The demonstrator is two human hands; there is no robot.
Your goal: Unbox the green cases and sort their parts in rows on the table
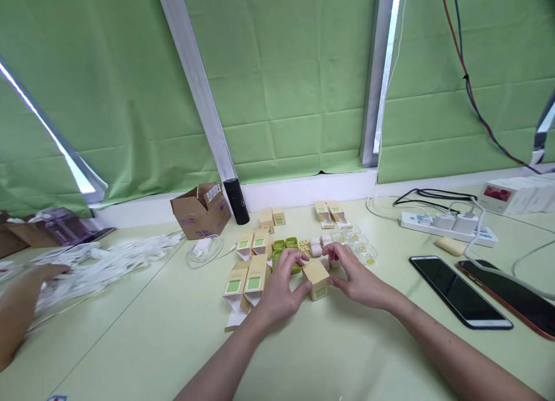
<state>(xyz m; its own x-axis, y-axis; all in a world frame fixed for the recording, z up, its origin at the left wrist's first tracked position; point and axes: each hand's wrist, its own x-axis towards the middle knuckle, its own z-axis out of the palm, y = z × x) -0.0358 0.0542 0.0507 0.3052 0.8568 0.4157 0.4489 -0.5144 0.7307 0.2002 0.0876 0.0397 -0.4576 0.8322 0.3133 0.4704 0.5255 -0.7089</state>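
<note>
My left hand (281, 285) and my right hand (358, 279) together hold a small tan carton with a green label (317, 279) on the pale green table (173, 331). Fingers of both hands curl round its sides, the thumbs below. Just behind the carton lie green cases (285, 244), small white cases (319, 245) and clear plastic shells (362, 247). More tan cartons (245, 282) lie open to the left of my left hand.
A brown cardboard box (200, 210) and a black cylinder (236, 201) stand at the back. White cables (99, 262) pile at left, where another person's hand (19, 308) rests. Two phones (459, 291) and a power strip (446, 224) lie at right.
</note>
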